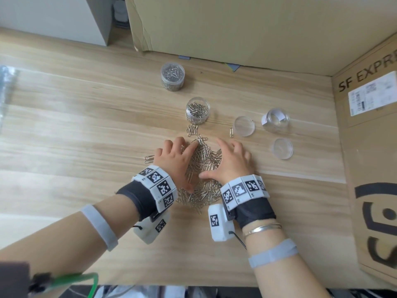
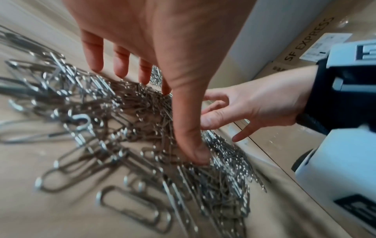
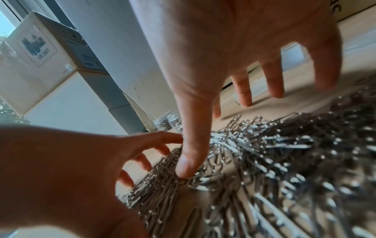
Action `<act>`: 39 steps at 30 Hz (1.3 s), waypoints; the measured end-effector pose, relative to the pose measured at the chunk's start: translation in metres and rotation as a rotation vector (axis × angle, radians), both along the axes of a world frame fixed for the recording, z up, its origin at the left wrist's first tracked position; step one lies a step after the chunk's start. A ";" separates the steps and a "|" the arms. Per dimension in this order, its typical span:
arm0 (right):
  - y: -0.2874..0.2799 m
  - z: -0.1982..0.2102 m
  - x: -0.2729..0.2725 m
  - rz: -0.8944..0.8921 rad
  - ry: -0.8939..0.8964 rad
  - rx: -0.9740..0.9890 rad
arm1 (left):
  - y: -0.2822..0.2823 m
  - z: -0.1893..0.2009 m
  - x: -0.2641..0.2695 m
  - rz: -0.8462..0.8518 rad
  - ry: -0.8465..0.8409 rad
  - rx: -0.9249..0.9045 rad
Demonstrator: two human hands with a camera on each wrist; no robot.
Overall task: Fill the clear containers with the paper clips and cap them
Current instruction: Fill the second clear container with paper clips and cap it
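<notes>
Soft daylight, wrist views blurred, edges warped

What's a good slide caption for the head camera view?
Both hands gather a paper clip pile beside filled and empty clear containers.

Both hands cover part of the paper clip pile (image 1: 202, 168). The near clips are blurred in both wrist views. The cardboard box (image 1: 373, 168) is cut off at the right edge.
</notes>
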State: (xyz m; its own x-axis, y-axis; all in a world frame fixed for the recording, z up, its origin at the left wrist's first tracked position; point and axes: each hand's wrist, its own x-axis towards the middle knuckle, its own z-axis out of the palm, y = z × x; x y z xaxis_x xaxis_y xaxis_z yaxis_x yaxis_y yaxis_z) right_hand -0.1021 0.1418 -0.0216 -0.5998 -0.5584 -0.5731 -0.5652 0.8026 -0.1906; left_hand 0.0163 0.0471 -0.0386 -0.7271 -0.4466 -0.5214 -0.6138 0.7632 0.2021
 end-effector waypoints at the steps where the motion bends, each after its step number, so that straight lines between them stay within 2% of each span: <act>1: 0.000 -0.001 0.002 -0.001 -0.002 0.025 | 0.001 -0.001 0.000 -0.003 -0.004 -0.013; 4: -0.001 -0.005 0.004 0.007 0.005 0.040 | 0.000 -0.001 -0.002 0.034 0.030 0.017; 9: -0.005 -0.007 0.000 0.049 0.039 -0.116 | -0.010 -0.002 -0.008 0.154 0.182 0.120; 15: -0.014 -0.012 0.002 0.086 -0.020 -0.288 | -0.016 -0.004 -0.017 0.170 0.253 0.165; 22: -0.022 -0.012 -0.004 0.107 0.024 -0.288 | -0.020 -0.006 -0.023 0.183 0.290 0.175; 30: -0.029 -0.014 -0.010 0.036 0.004 -0.310 | -0.026 -0.002 -0.027 0.224 0.321 0.219; 36: -0.033 -0.011 -0.019 -0.002 0.025 -0.333 | -0.031 0.005 -0.029 0.234 0.379 0.230; 39: -0.035 -0.009 -0.021 -0.012 0.016 -0.342 | -0.037 0.015 -0.034 0.245 0.460 0.237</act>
